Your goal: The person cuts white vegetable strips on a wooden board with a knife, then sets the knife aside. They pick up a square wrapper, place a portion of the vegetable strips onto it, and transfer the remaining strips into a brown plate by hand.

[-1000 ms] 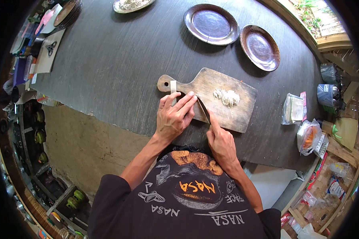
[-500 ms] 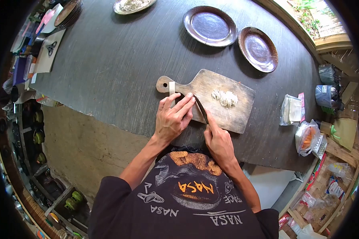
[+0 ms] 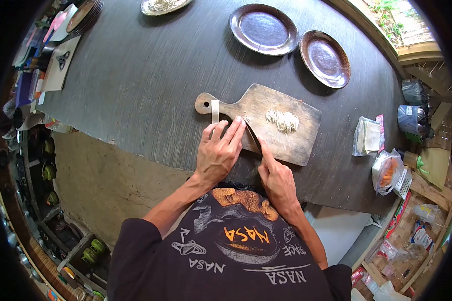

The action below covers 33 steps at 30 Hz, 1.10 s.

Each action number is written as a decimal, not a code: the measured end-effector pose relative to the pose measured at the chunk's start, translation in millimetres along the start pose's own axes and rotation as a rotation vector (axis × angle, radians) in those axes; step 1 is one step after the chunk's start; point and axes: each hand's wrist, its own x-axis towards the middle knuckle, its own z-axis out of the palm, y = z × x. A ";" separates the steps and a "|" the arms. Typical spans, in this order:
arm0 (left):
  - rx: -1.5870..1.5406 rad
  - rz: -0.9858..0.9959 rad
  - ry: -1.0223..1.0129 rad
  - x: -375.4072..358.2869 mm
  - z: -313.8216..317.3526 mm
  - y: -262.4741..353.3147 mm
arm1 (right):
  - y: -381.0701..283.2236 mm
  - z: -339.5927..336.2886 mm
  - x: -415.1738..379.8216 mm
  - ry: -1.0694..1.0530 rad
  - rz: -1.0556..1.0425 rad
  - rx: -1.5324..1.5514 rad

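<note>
A wooden cutting board [image 3: 302, 143] with a round-ended handle lies on the dark table. Near its middle is a small heap of thin pale shreds [image 3: 283, 121]. My right hand [image 3: 278, 180] is wrapped round a dark knife [image 3: 253, 136], its blade over the left part of the board. Beside the blade, my left hand [image 3: 219, 150] presses its fingertips down on the board's left part. A flat white strip [image 3: 215, 111] crosses the board's handle and runs under my left fingers, which hide its lower end.
Two brown oval plates [image 3: 263, 30] [image 3: 325, 59] stand beyond the board. A plate of pale shreds [image 3: 163, 5] is at the far edge. Plastic-wrapped white squares [image 3: 367, 137] and bagged orange items [image 3: 386, 173] lie on the right. Scissors [image 3: 63, 60] rest at the far left.
The fingers of my left hand have shifted slightly and spread, showing more of the white strip. The knife stays in nearly the same place in my right hand.
</note>
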 end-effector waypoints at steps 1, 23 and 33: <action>0.044 0.021 -0.045 0.5 -1.3 1.6 | 1.3 -0.4 -1.6 -0.002 0.004 0.001; -0.333 -0.030 0.118 3.2 15.8 -1.3 | -3.9 7.1 -3.1 0.086 0.088 -0.062; -0.471 -0.063 0.236 10.7 13.4 -2.7 | -8.9 20.7 -2.8 0.090 0.027 0.016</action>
